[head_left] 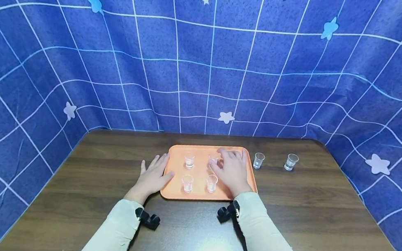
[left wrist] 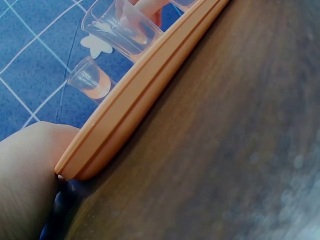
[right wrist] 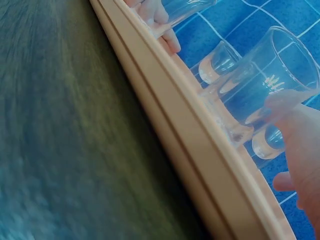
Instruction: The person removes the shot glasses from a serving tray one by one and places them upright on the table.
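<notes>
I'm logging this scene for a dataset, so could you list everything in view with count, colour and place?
Tray: one, orange, on the table's middle.
Glasses on tray: four, clear, in two rows; the far right one is by the right hand's fingers.
Glasses off tray: two, clear, on the table right of the tray.
Table: one, dark brown wood.
Backdrop cloth: one, blue with a white grid and stars, behind and beside.
Left hand: flat, at the tray's left edge.
Right hand: over the tray's right part.

This looks like a staged recording corner, not a lived-in room — a blue cloth backdrop (head_left: 208, 60) with white grid lines and stars hangs around a dark wooden table (head_left: 305, 220). On the table there are only an orange tray (head_left: 170, 194) and small clear glasses (head_left: 291, 162).
</notes>
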`<state>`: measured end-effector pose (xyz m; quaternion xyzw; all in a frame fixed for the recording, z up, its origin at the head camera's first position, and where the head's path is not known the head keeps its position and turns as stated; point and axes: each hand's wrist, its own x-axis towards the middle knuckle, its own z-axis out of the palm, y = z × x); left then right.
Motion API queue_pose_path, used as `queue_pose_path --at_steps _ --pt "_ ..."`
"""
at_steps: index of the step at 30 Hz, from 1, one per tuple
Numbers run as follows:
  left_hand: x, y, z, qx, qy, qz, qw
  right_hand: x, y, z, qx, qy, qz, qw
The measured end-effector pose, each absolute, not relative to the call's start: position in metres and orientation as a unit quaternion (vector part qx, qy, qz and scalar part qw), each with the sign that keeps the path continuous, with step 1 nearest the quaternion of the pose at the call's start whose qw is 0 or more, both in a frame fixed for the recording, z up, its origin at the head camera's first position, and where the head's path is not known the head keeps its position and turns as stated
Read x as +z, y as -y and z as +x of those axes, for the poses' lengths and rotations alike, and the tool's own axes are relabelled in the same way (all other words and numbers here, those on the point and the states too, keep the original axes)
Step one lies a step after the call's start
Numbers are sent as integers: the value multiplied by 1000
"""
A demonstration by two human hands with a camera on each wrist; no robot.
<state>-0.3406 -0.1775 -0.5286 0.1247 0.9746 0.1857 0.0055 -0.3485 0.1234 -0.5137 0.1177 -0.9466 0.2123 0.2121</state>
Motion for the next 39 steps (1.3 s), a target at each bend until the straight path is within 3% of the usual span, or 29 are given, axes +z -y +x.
queue_pose_path --at_steps 28,39 --pt "-527 178 -341 187 -974 127 -1 -509 -116 -344 246 944 117 189" --pt "-527 178 -339 182 -975 127 -1 -507 -119 -344 244 939 131 204"
